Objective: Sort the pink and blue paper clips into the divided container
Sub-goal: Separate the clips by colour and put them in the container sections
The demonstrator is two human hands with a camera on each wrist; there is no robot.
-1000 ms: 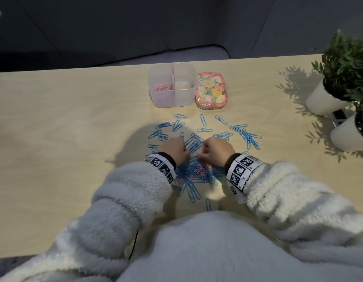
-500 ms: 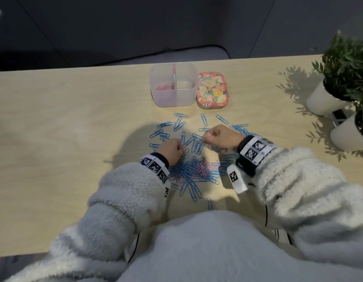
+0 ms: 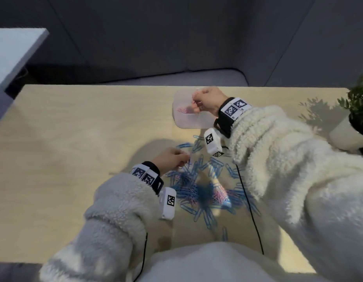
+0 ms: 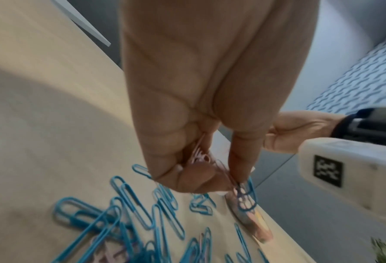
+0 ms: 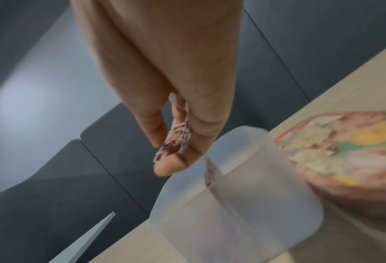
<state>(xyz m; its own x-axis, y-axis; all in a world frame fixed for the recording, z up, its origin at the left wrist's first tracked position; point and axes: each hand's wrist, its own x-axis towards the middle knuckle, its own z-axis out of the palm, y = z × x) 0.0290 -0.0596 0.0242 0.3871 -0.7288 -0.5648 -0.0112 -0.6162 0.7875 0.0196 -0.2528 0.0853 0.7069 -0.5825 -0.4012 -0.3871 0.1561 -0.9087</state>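
A translucent divided container (image 3: 177, 119) (image 5: 236, 210) stands at the table's far side, with pink clips in its left compartment (image 3: 183, 109). My right hand (image 3: 207, 100) (image 5: 176, 142) hovers over it and pinches a small bunch of pink paper clips (image 3: 193, 98) (image 5: 178, 140). A heap of blue and pink paper clips (image 3: 203, 190) (image 4: 124, 222) lies on the table near me. My left hand (image 3: 172, 159) (image 4: 201, 167) sits at the heap's left edge, fingers curled round several pink clips (image 4: 197, 156).
A floral lid (image 5: 349, 156) (image 4: 252, 218) lies right of the container, hidden by my right arm in the head view. A potted plant in a white pot (image 3: 353, 123) stands at the right table edge. Loose blue clips (image 3: 196, 145) are scattered between heap and container.
My right hand has left the heap and travelled forward over the container with pink clips. The left hand stays at the heap. The head camera has tilted up.
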